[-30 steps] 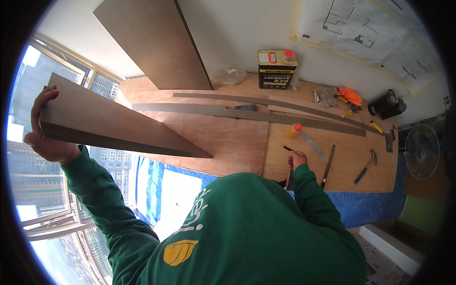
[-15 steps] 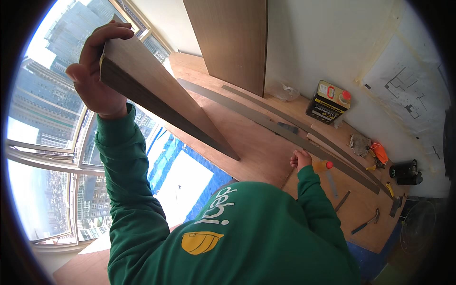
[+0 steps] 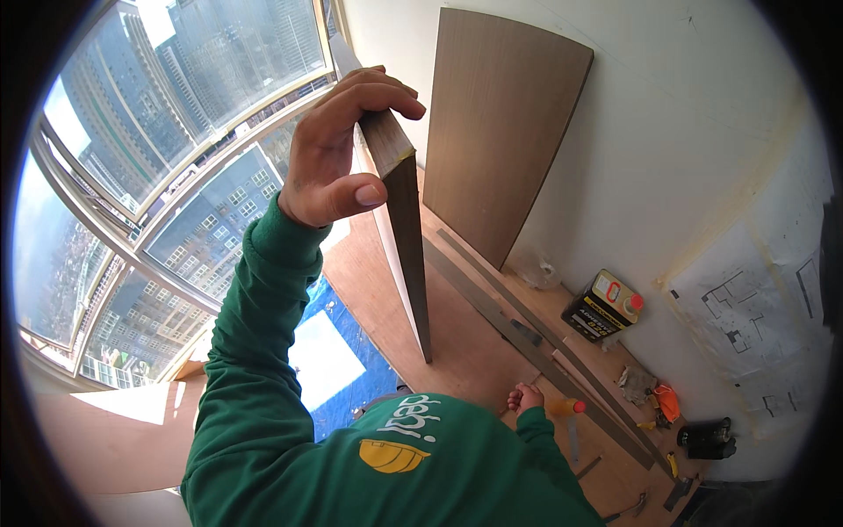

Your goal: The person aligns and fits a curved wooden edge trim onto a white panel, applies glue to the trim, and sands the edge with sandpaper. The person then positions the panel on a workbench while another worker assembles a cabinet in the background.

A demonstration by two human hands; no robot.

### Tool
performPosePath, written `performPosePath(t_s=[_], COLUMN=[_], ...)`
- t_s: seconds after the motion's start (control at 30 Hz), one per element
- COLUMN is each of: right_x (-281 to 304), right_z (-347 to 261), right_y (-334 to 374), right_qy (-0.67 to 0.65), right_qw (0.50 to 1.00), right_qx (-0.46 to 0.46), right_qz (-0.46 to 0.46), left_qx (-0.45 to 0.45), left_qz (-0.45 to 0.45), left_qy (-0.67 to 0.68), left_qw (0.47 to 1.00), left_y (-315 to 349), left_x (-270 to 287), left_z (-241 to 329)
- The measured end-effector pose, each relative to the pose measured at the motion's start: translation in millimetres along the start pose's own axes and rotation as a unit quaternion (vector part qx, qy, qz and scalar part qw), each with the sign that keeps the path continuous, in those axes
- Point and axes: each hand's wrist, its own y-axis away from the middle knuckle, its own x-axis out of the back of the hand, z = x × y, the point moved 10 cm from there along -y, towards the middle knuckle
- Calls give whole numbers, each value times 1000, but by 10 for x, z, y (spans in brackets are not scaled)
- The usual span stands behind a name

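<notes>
My left hand [image 3: 329, 149] grips the top end of a wood-veneer panel [image 3: 408, 237], thumb on the near side and fingers over the far side. The panel stands on end, turned almost edge-on, its lower tip meeting the plywood worktop [image 3: 474, 351]. Low over the worktop, to the right of the panel, my right hand [image 3: 527, 398] is closed. Its fingers are curled, and anything inside them is hidden. Close beside it is a yellowish bottle with a red cap [image 3: 575, 407]. Long dark strips [image 3: 492, 309] lie on the worktop beyond.
A large veneer board [image 3: 505, 123] leans against the wall. Along the wall stand an adhesive can [image 3: 603, 306], a crumpled glove [image 3: 637, 384], an orange item [image 3: 667, 402] and a black cylinder [image 3: 707, 439]. A hammer [image 3: 634, 507] lies near right. Windows [image 3: 211, 202] fill the left; blue sheeting [image 3: 378, 373] covers the floor.
My left hand has swung right with the panel's top, and the panel is now steeper and more edge-on. The view has shifted too. My right hand stays closed.
</notes>
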Motion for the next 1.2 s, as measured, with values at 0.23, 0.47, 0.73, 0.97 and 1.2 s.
performPosePath(t_s=[0.23, 0.47, 0.73, 0.97, 1.2], right_x=[61, -90, -2, -150, -309], right_z=[-298, -1001, -1131, -1235, -1045], right_y=[-250, -493, -988, -1046, -1382], right_qy=[35, 85, 182, 269, 344], right_qw=[998, 989, 973, 947, 928], right_qx=[30, 103, 85, 125, 112], right_qz=[44, 67, 116, 123, 89], left_qx=[32, -43, -66, -41, -2], left_qz=[-30, -46, -57, -59, -57], left_qy=[-9, -56, -79, -73, -99], left_qw=[999, 996, 993, 995, 993], left_y=[44, 38, 48, 10, 49], left_x=[-16, 21, 26, -12, 10], left_z=[-40, 107, 184, 201, 58])
